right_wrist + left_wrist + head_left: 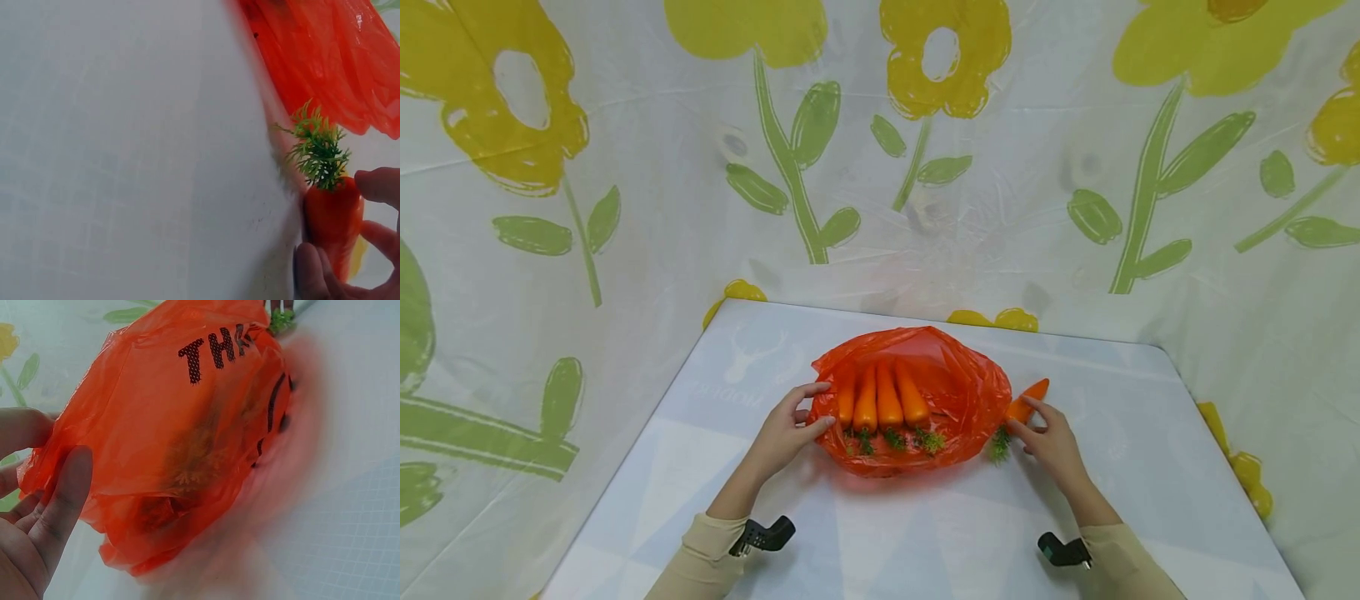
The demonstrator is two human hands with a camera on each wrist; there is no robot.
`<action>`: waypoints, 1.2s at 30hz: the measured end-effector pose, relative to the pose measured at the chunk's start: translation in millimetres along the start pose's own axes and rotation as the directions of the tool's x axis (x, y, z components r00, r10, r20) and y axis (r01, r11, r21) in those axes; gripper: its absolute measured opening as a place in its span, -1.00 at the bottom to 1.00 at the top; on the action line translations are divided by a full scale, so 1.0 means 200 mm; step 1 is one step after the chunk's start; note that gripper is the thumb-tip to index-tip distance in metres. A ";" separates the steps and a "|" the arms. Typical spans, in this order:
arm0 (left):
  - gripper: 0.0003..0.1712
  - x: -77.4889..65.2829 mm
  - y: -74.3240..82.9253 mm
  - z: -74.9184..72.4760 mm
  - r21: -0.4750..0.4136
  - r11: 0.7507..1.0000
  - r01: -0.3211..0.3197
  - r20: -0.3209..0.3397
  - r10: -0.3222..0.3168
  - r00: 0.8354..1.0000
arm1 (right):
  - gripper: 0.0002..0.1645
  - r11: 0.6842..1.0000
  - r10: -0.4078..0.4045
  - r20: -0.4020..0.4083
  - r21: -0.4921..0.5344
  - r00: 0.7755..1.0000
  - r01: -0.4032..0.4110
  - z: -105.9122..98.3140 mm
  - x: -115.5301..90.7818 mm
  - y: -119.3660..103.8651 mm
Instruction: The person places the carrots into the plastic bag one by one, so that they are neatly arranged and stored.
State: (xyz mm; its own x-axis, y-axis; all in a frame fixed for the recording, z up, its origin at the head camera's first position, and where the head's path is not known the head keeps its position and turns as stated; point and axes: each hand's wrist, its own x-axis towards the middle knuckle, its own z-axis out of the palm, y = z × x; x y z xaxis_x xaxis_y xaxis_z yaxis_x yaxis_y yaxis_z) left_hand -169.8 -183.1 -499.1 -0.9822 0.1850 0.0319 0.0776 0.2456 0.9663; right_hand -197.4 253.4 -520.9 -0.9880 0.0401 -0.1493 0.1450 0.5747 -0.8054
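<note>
A red plastic bag (973,383) lies with its mouth spread, and several orange carrots (889,402) with green tops rest side by side in it. My left hand (784,432) pinches the bag's left edge between thumb and fingers. In the left wrist view the bag (137,431) shows dark printed letters, with the thumb (70,487) against its side. Just right of the bag, my right hand (1051,440) holds another carrot (1028,400). That carrot's leafy top (317,150) points toward the bag in the right wrist view, and the fingers and thumb lie around its thick end.
A pale table (880,542) with a triangle pattern lies under everything. Behind it and at both sides hangs a white sheet (1022,208) printed with yellow flowers and green leaves. Each wrist wears a black camera mount (763,535).
</note>
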 end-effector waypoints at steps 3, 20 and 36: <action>-0.36 0.00 0.00 0.00 -0.003 1.000 -0.002 0.005 0.002 1.000 | -0.15 0.999 0.009 0.004 -0.031 1.000 -0.008 0.00 0.01 0.00; -0.35 0.01 -0.01 0.02 0.020 1.000 0.014 0.005 -0.014 1.000 | -0.27 0.993 0.071 0.017 -0.096 0.997 -0.069 -0.04 0.02 -0.02; -0.35 0.02 0.00 0.03 -0.004 1.000 0.001 0.015 -0.001 1.000 | -0.28 0.992 0.072 0.059 -0.109 0.996 -0.065 -0.20 -0.02 0.06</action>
State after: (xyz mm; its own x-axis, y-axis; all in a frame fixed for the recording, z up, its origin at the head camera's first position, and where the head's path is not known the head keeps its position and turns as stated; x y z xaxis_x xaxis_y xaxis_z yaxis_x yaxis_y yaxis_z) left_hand -172.5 -176.2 -500.2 -0.9796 0.1993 0.0269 0.0757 0.2416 0.9674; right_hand -193.2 291.5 -506.8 -0.9702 0.0330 -0.2402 0.2022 0.6568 -0.7264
